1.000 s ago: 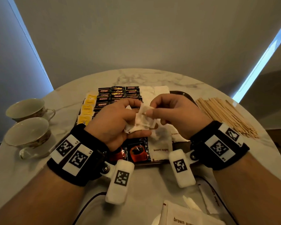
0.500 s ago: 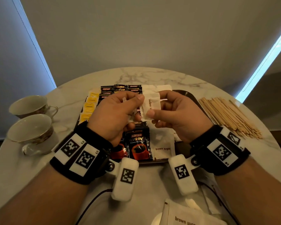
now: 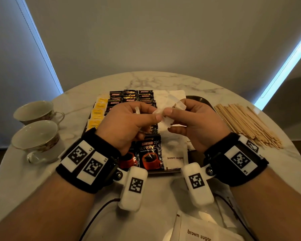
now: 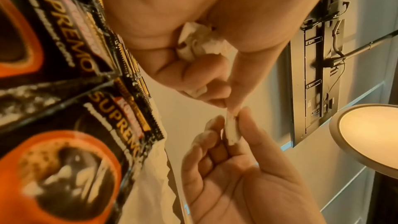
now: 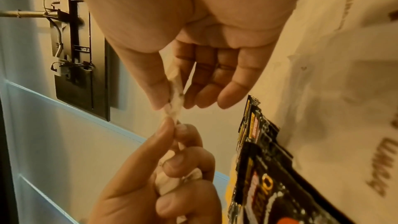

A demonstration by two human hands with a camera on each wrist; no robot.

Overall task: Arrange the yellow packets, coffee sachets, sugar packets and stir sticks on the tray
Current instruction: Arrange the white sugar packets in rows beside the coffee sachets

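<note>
Both hands hover over the dark tray [image 3: 199, 98]. My left hand [image 3: 151, 117] grips a crumpled bunch of white sugar packets [image 4: 200, 43] in its curled fingers, and its thumb and forefinger pinch one end of a single sugar packet [image 3: 176, 106]. My right hand [image 3: 169, 113] pinches that same packet [image 5: 175, 89] between thumb and forefinger, its other fingers loose. On the tray lie yellow packets [image 3: 98, 112] at the left, black coffee sachets [image 3: 130, 97] in the middle, and brown sugar packets [image 3: 174, 153] to their right. The wooden stir sticks [image 3: 247, 124] lie in a pile on the table, right of the tray.
Two teacups [image 3: 36, 136] [image 3: 34, 110] stand at the table's left. More brown sugar packets [image 3: 198, 232] lie at the near edge by my right forearm. A black cable [image 3: 97, 213] runs across the marble top near me.
Both hands have lifted slightly. The right hand has drawn one packet out of the left hand's bunch to the right; it now spans the two hands.
</note>
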